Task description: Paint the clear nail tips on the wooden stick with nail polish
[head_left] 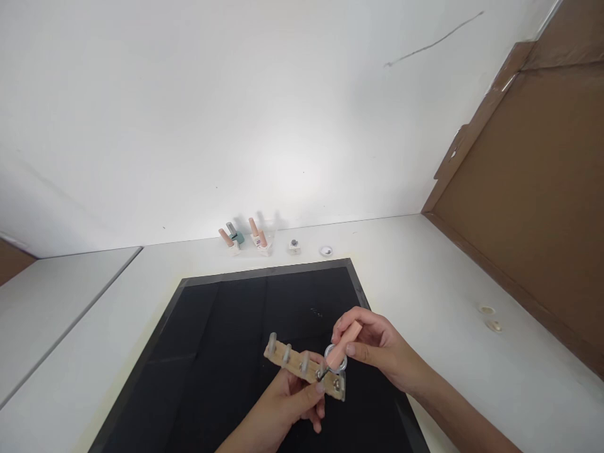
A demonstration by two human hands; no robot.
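Observation:
My left hand [302, 396] grips a narrow light-wood strip [295, 358] that carries several clear false nails [305, 362] standing in a row on small metal mounts. Between the thumb and fingers of my right hand [372, 346] is a nail polish brush [344, 346] with a peach-pink cap handle. Its dark tip points down at the strip near the right end, close to my left thumb; whether it touches a nail, I cannot tell. A round silvery rim [329, 350] shows behind the brush handle, partly hidden by it and by my right fingers.
Several nail polish bottles [262, 244] stand along the wall, beside an uncapped bottle [294, 247] and a small round dish [326, 250]. A black mat [226, 333] covers the table [415, 270] under my hands. Two small round pieces [493, 325] lie at right, near a cardboard panel [528, 189].

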